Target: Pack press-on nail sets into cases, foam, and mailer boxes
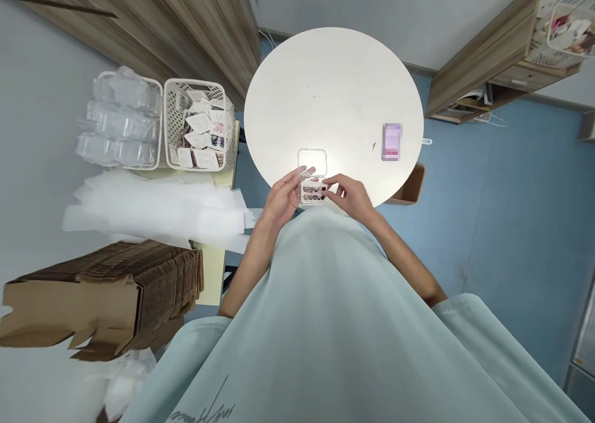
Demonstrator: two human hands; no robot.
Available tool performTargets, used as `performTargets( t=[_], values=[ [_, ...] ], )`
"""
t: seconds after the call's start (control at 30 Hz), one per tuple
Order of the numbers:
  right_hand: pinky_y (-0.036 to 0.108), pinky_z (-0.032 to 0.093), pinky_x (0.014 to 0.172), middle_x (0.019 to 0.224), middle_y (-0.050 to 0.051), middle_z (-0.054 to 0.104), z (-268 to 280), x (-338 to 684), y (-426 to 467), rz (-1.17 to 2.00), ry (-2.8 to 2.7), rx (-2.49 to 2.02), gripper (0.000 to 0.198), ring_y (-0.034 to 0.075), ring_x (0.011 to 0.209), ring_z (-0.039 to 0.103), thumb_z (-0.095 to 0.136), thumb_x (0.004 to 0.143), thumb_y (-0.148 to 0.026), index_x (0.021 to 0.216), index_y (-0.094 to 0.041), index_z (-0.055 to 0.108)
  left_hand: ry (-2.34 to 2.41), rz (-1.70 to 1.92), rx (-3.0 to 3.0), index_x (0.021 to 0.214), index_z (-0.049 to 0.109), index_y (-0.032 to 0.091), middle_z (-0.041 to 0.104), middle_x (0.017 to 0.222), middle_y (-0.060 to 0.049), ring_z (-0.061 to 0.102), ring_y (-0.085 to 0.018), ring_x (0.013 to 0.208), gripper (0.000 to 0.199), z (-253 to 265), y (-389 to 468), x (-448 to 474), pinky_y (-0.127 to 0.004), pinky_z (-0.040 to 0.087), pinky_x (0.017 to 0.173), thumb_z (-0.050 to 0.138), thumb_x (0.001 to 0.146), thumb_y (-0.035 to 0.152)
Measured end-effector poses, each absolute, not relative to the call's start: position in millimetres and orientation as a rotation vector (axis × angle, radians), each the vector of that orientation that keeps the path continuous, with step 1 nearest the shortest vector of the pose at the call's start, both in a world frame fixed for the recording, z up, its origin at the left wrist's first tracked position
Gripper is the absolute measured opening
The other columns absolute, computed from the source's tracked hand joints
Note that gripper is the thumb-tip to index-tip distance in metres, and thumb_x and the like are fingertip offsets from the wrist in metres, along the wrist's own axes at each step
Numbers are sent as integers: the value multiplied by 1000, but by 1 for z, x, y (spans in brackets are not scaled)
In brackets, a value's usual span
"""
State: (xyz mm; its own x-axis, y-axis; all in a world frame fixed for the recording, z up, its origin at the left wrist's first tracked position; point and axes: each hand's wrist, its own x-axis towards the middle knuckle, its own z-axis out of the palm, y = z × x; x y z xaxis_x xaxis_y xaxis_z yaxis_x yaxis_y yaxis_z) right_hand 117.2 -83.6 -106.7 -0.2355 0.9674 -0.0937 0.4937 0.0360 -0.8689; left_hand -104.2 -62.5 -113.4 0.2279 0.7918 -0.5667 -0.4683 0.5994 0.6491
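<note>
Pale blue-green shirt cloth fills the lower middle of the view, with dark handwriting-like lines near its bottom edge. Blue floor spreads out on the right, and a wood-grain cupboard runs along the upper left. Just ahead of the person is a round white counter. On the left, a stack of folded brown cardboard lies near a heap of white sheets, which rests partly on a pale yellow side counter. Beyond the sheets, two white baskets sit side by side, one heaped with clear plastic packs, the other with small printed cards. An open brown box shows below the right edge of the round counter. At that counter's near edge, the left hand has its grip on the left side of a clear case, with fingers showing behind the raised lid. The right hand is at the case's right side, thumb and forefinger narrowly spaced (I cannot tell whether they pinch anything). Well to the right on the counter lies a pinkish-purple rectangle, blurred into blocks. Smallest are the dark and patterned pieces, in two rows inside the case.
</note>
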Motion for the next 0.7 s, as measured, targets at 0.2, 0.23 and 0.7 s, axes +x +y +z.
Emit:
performTargets(
  t=[0.2,0.23,0.7],
  values=[
    [29,50,67,117,6,69,-104,123,-90,894,-2018,-1577,23,13,71,62,69,108,-36,129,-27,76,995,887,394,135,73,14,68,154,-19,60,-34,151,44,-111,-67,-97,-51,51,126,78,95,32],
    [28,49,65,118,6,69,-103,123,-92,847,-2062,-1607,24,14,72,62,69,108,-35,131,-28,76,996,883,396,136,73,14,68,155,-19,60,-34,151,44,-111,-68,-97,-51,51,125,78,95,32],
    [32,52,61,96,8,79,-109,103,-37,1236,-1272,-1694,66,16,67,61,66,94,-83,95,-20,82,970,831,376,136,73,14,64,158,-21,56,-37,154,49,-94,-76,-114,-55,48,127,84,93,34]
  ],
)
